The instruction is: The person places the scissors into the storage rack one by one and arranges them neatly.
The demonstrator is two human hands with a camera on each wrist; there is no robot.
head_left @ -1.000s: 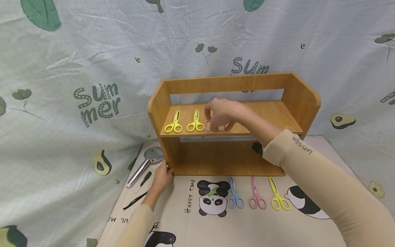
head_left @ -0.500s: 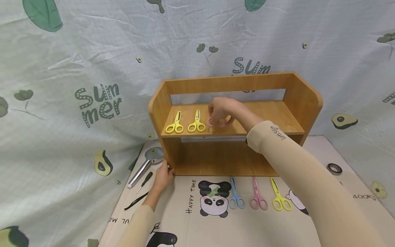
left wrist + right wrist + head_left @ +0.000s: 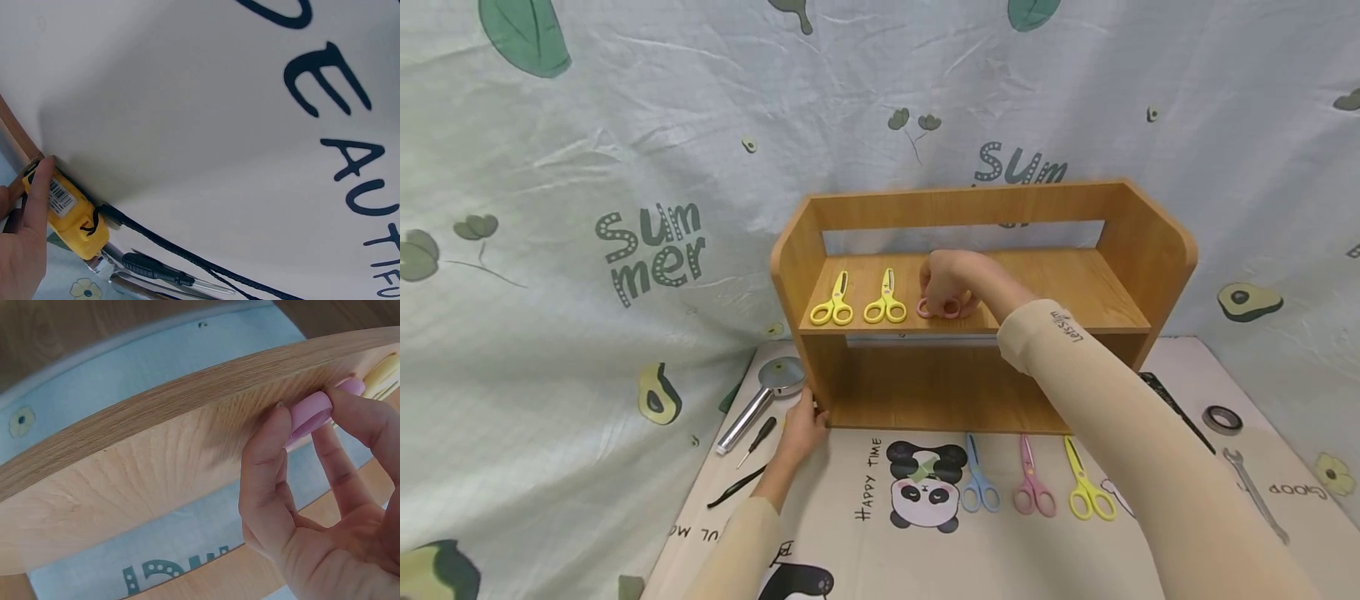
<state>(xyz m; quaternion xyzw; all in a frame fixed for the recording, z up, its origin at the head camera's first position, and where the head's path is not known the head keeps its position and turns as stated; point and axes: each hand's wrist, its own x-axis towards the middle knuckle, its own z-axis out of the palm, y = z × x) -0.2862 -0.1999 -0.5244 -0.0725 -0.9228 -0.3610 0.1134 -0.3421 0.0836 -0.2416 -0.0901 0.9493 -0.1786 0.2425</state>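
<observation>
Your right hand (image 3: 953, 277) pinches the pink scissors (image 3: 310, 407) by a near loop; blades hidden, prob pointing far like the yellow scissors (image 3: 886, 298) just left.

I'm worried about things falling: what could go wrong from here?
The held pink scissors have their handle loops near the front edge of the upper shelf; if the right grip lets go badly, they might slip off.
The nearest yellow scissors lie just beside that grip and could be knocked askew.
The left grip is at the lower corner of the wooden unit; pulling there might shift everything on top.
</observation>
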